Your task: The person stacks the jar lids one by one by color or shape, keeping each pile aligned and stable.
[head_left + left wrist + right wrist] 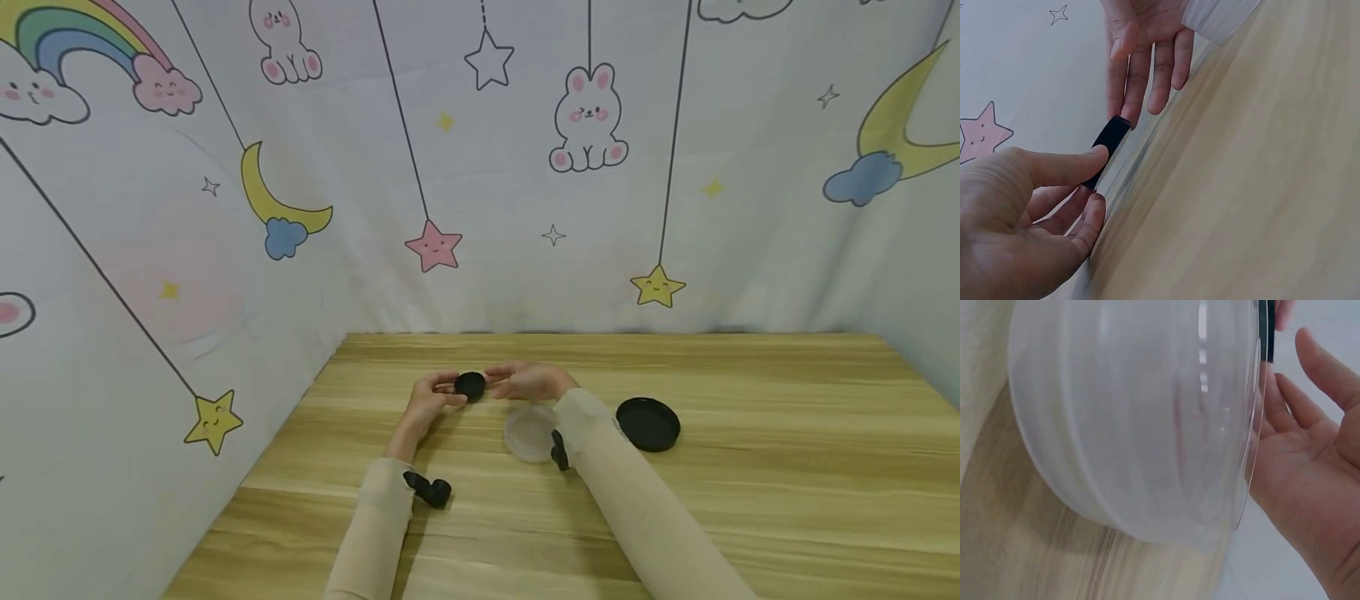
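A small round black lid is pinched by my left hand, low over the far part of the table. In the left wrist view the lid shows edge-on, the left thumb on its near face and fingers behind it. From the right comes my right hand, its fingers extended and their tips at the lid's far edge. Whether they press on it I cannot tell. Close below the right hand stands a clear plastic container, which fills much of the right wrist view and hides part of the right fingers.
A larger round black lid lies on the wooden table, right of the right forearm. Behind the table hangs a white printed curtain. Black wrist cameras sit on both sleeves, the right one beside the container.
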Tool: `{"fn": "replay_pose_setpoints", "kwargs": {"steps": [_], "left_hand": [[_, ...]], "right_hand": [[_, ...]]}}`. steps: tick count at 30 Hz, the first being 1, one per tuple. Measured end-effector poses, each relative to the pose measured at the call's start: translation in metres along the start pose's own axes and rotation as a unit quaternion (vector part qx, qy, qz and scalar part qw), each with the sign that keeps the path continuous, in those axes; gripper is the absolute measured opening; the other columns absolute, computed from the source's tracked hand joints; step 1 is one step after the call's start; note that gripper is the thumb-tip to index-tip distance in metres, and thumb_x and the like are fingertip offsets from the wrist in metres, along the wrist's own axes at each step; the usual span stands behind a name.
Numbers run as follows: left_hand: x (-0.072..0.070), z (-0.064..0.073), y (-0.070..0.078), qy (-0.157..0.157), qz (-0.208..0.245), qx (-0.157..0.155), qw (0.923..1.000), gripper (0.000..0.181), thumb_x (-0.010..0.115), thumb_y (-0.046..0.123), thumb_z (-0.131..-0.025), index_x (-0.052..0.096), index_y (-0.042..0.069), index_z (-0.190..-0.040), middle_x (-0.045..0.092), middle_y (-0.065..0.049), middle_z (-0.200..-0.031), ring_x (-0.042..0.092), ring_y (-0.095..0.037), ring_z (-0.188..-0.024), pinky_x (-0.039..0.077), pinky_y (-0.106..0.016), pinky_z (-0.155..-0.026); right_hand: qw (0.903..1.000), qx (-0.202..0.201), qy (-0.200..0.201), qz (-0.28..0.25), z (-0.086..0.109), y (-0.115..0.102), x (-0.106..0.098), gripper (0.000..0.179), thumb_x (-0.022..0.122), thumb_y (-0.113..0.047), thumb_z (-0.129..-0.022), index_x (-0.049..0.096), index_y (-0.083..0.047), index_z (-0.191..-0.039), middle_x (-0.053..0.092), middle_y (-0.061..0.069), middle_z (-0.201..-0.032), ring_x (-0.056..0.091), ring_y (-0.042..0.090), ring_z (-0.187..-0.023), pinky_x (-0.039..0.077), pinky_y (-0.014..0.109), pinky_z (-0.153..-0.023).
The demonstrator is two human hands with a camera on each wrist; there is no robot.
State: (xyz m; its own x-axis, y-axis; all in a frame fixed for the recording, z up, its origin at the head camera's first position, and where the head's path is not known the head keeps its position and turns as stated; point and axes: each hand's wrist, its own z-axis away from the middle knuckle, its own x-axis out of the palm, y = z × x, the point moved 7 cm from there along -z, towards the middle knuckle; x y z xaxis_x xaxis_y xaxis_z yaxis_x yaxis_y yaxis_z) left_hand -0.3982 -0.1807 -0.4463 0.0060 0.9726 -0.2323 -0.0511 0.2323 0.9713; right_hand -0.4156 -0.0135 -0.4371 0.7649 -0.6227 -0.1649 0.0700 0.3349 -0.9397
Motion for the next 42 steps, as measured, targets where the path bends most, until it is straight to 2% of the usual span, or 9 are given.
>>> {"fn": "replay_pose_setpoints", "kwargs": {"steps": [2,4,11,16,21,24,27,34,42], "left_hand": [[0.002,-0.001,-0.001,-0.003,0.004,-0.001,1.0,0.052,0.071,-0.005,-0.082,0.056,-0.002,-0.133,0.06,-0.025,-0.128,0.058,-0.032,-0.116,0.046,-0.037,-0.097],[0.005,-0.003,-0.002,-0.005,0.01,0.001,0.9999,0.053,0.072,-0.003,-0.083,0.057,0.001,-0.133,0.062,-0.024,-0.127,0.061,-0.03,-0.114,0.047,-0.038,-0.097],[0.012,-0.002,0.009,-0.018,0.047,0.009,0.9987,0.056,0.072,-0.004,-0.083,0.055,0.0,-0.135,0.059,-0.022,-0.13,0.064,-0.024,-0.109,0.05,-0.03,-0.089],[0.016,0.001,0.014,-0.021,0.055,0.004,0.9983,0.054,0.073,-0.002,-0.082,0.057,0.001,-0.134,0.056,-0.02,-0.133,0.062,-0.023,-0.111,0.051,-0.025,-0.083],[0.021,0.004,0.021,-0.028,0.052,0.015,0.9981,0.054,0.073,0.002,-0.084,0.056,0.002,-0.135,0.06,-0.023,-0.128,0.063,-0.026,-0.112,0.053,-0.036,-0.092],[0.026,0.006,0.028,-0.038,0.055,0.026,0.9974,0.054,0.072,0.002,-0.085,0.055,0.002,-0.136,0.06,-0.025,-0.128,0.063,-0.026,-0.111,0.051,-0.044,-0.099],[0.031,0.008,0.034,-0.044,0.054,0.032,0.997,0.053,0.072,0.003,-0.085,0.055,0.001,-0.136,0.061,-0.024,-0.127,0.064,-0.024,-0.109,0.048,-0.046,-0.102],[0.055,0.014,0.058,-0.07,0.063,0.057,0.9939,0.052,0.072,0.005,-0.086,0.055,0.001,-0.135,0.059,-0.022,-0.129,0.064,-0.018,-0.105,0.046,-0.044,-0.105],[0.088,0.025,0.084,-0.11,0.061,0.087,0.9882,0.056,0.071,0.002,-0.086,0.052,-0.001,-0.137,0.059,-0.02,-0.127,0.062,-0.009,-0.096,0.052,-0.033,-0.096]], "right_hand": [[0.9999,-0.007,0.014,0.002,0.001,-0.001,-0.002,0.066,0.05,-0.004,-0.098,0.017,-0.001,-0.155,0.025,0.022,-0.159,0.022,0.034,-0.149,0.022,0.048,-0.121],[0.9994,-0.016,0.03,0.008,0.003,-0.003,-0.004,0.065,0.051,-0.005,-0.098,0.018,0.0,-0.155,0.027,0.023,-0.158,0.025,0.035,-0.148,0.024,0.048,-0.12],[0.9962,-0.027,0.079,0.023,0.007,-0.006,-0.01,0.064,0.059,-0.01,-0.095,0.031,-0.004,-0.152,0.034,0.02,-0.156,0.038,0.035,-0.142,0.034,0.047,-0.116],[0.9935,-0.033,0.104,0.03,0.009,-0.007,-0.013,0.062,0.062,-0.012,-0.093,0.038,-0.002,-0.149,0.038,0.021,-0.153,0.043,0.035,-0.138,0.038,0.045,-0.113],[0.9912,-0.038,0.121,0.035,0.014,-0.008,-0.017,0.062,0.062,-0.015,-0.093,0.038,-0.001,-0.148,0.04,0.021,-0.151,0.043,0.036,-0.138,0.037,0.046,-0.113],[0.9903,-0.043,0.125,0.041,0.02,-0.008,-0.021,0.062,0.062,-0.017,-0.093,0.037,-0.002,-0.148,0.039,0.02,-0.152,0.041,0.036,-0.139,0.036,0.048,-0.114],[0.9898,-0.054,0.124,0.044,0.028,-0.009,-0.025,0.061,0.061,-0.018,-0.094,0.037,-0.001,-0.148,0.038,0.022,-0.152,0.04,0.038,-0.139,0.033,0.05,-0.115],[0.9863,-0.083,0.133,0.051,0.059,-0.013,-0.042,0.056,0.061,-0.018,-0.096,0.041,0.0,-0.145,0.046,0.023,-0.144,0.047,0.037,-0.131,0.032,0.054,-0.114],[0.9841,-0.095,0.141,0.049,0.097,-0.011,-0.059,0.056,0.062,-0.018,-0.094,0.042,0.0,-0.144,0.052,0.017,-0.13,0.051,0.024,-0.114,0.033,0.057,-0.112]]}}
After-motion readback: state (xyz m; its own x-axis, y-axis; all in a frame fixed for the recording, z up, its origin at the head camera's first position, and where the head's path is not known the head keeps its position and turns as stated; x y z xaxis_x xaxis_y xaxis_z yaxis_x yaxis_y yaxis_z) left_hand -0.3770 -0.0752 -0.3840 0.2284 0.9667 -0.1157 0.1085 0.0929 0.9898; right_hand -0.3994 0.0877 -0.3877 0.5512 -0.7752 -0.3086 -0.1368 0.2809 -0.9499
